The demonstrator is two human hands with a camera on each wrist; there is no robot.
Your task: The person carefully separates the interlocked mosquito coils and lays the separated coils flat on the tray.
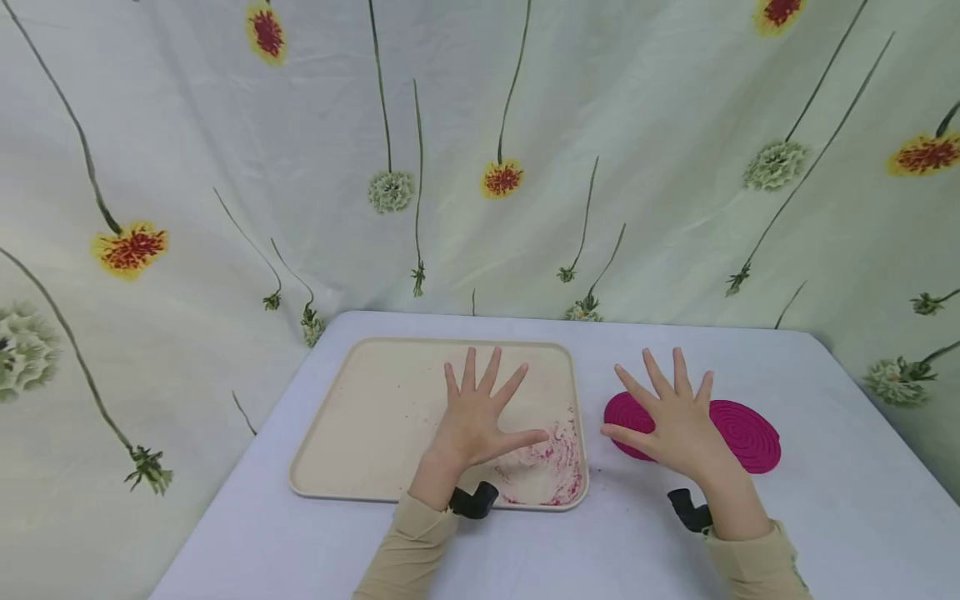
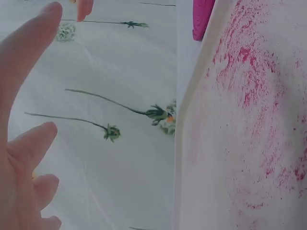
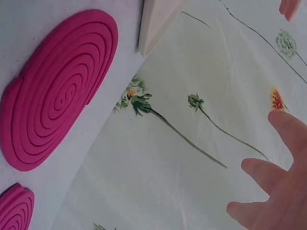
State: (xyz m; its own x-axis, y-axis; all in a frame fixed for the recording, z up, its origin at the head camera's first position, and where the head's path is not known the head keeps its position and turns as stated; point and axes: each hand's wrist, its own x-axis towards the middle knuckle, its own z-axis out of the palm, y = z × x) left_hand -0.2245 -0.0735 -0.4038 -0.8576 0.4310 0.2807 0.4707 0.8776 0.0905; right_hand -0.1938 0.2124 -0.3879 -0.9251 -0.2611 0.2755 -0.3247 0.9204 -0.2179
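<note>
My left hand is held over the right part of a cream tray, its fingers spread wide and nothing in its grasp. Pink smears and crumbs mark the tray's right end. With fingers splayed too, my right hand hovers over two flat magenta coils, each a rope wound into a spiral disc. In the head view this hand partly covers the left coil. The right wrist view shows one coil whole, with the other cut off at the frame's corner.
A white-covered table carries the tray on the left and the coils on the right. Behind it hangs a pale curtain printed with flowers. Each wrist wears a black camera mount. Small crumbs lie between tray and coils.
</note>
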